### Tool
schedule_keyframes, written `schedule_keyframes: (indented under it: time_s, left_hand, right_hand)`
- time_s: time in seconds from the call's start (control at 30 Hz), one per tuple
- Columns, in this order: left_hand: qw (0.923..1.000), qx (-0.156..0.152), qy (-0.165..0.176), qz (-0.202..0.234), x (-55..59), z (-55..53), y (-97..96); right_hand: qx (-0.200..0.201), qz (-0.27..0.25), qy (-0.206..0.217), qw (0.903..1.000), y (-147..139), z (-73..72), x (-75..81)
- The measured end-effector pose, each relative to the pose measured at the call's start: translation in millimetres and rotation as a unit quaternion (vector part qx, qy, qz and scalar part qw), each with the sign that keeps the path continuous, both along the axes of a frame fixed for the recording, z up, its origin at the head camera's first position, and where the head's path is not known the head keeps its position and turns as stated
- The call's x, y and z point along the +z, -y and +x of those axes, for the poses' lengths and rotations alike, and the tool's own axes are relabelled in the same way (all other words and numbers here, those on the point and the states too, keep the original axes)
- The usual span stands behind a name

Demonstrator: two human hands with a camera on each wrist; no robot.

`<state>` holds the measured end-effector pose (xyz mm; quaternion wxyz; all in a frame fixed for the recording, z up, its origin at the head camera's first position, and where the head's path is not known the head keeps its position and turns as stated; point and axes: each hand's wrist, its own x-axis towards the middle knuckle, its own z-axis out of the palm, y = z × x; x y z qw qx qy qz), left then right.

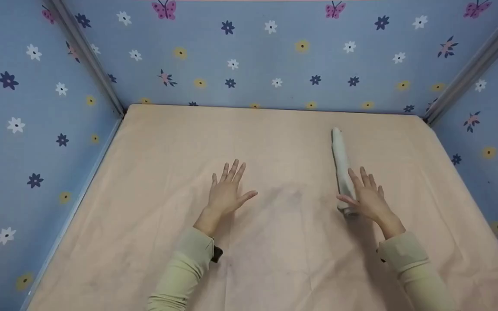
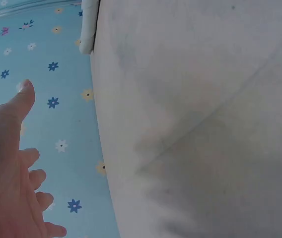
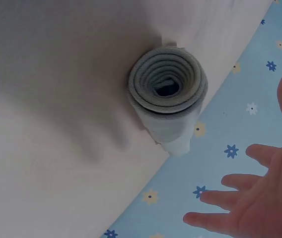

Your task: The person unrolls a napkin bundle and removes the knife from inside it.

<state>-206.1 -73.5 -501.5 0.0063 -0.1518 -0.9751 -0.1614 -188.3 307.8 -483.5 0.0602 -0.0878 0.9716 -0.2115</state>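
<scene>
A pale grey-green rolled-up cloth (image 1: 339, 160) lies lengthwise on the right half of the covered table. In the right wrist view the end of the roll (image 3: 168, 129) faces the camera, its layers coiled in a spiral around a dark hollow. My right hand (image 1: 372, 201), fingers spread, hovers over the near end of the roll and covers part of it. A gap shows between that hand (image 3: 262, 196) and the cloth in the right wrist view. My left hand (image 1: 224, 195) is held over the middle-left of the table, fingers straight and thumb out, holding nothing.
A peach-coloured cover (image 1: 180, 142) with soft creases spreads over the table. Blue flowered panels (image 1: 253, 47) stand behind and on both sides. Grey posts (image 1: 89, 56) rise at the back corners. A dark band (image 1: 217, 254) shows at my left wrist.
</scene>
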Motion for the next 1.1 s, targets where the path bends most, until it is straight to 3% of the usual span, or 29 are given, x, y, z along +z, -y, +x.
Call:
schedule_keyframes:
  time_s: [0.43, 0.83, 1.1]
  left_hand:
    - [0.9992, -0.014, -0.005, 0.037, -12.1, 4.3, -22.1]
    - [0.9955, -0.038, 0.01, 0.087, -23.2, 8.2, -52.2]
    - [0.9948, -0.059, 0.021, 0.08, -30.7, 9.8, -69.4]
  right_hand:
    - [0.008, -0.018, -0.031, 0.9993, -4, 7.1, -17.2]
    - [0.003, -0.054, -0.009, 0.9985, -11, 6.9, -31.3]
    - [0.01, -0.093, 0.008, 0.9956, -16, 4.0, -37.8]
